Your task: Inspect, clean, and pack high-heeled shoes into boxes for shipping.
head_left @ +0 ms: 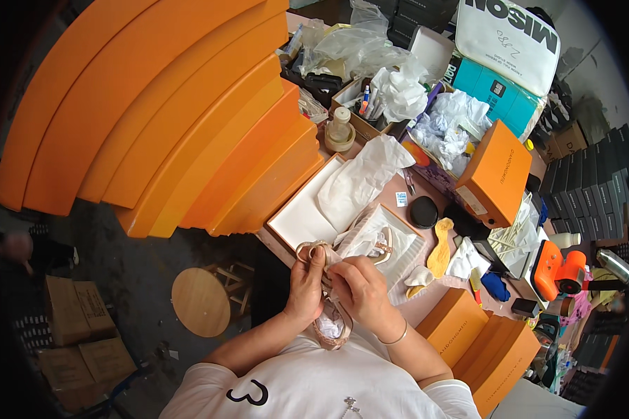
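Lower centre of frame: my left hand [306, 285] and right hand [360, 290] both closed around a pink shoe [330, 322]. Looks light, soft, delicate straps; I'd hold the sole.

Left of you a tall stack of orange lids [189, 119] fans out over the worktop [426, 297]. Below it on the floor stand a round wooden stool [201, 302] and brown cartons [77, 328]. Ahead of you: small bottle [340, 129], pen box [360, 112], crumpled white paper [402, 91], clear bags [356, 42]. To your right: an orange box [496, 174], a black round lid [423, 211], a teal box [500, 91] under a white bag [510, 35], an orange heat gun [559, 269], a blue cloth [496, 286]. More orange boxes [482, 342] sit near your right elbow. Dark boxes [594, 188] are stacked far right.
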Demonstrator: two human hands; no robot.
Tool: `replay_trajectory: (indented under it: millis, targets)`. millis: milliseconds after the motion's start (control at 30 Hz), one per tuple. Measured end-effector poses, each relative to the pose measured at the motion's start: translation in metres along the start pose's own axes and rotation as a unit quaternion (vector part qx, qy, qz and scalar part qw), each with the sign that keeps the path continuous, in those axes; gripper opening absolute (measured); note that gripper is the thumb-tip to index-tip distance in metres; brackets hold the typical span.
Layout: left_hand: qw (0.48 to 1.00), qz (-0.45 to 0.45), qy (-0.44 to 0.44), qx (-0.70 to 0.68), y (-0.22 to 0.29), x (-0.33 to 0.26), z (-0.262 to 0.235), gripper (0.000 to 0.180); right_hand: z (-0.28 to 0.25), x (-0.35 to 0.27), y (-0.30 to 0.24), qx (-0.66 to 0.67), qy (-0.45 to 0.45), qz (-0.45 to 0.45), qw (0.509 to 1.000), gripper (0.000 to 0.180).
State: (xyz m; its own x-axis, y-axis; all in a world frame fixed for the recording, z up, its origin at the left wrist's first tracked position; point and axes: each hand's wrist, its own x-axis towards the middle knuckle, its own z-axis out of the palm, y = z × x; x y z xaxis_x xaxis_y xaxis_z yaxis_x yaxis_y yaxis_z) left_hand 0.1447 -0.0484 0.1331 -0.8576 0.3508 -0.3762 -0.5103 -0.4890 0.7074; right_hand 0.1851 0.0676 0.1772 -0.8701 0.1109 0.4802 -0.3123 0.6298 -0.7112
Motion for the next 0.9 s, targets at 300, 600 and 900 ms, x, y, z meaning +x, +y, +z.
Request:
replay_trajectory:
  millis: [300,600,900]
  targets:
    - [0.999,-0.017,0.037,-0.016,0.001,0.002,0.006,0.017,-0.009,-0.01,0.0,0.054,-0.038,0.061,0.996,0.015]
    - [0.999,-0.05,0.001,0.007,0.003,0.003,0.001,0.029,-0.032,-0.001,0.07,0.055,0.106,0.211,0.97,0.008]
    - [0.991,-0.115,-0.005,0.066,-0.012,0.014,0.009,0.04,-0.053,0.073,0.24,-0.307,0.062,0.134,0.94,0.015]
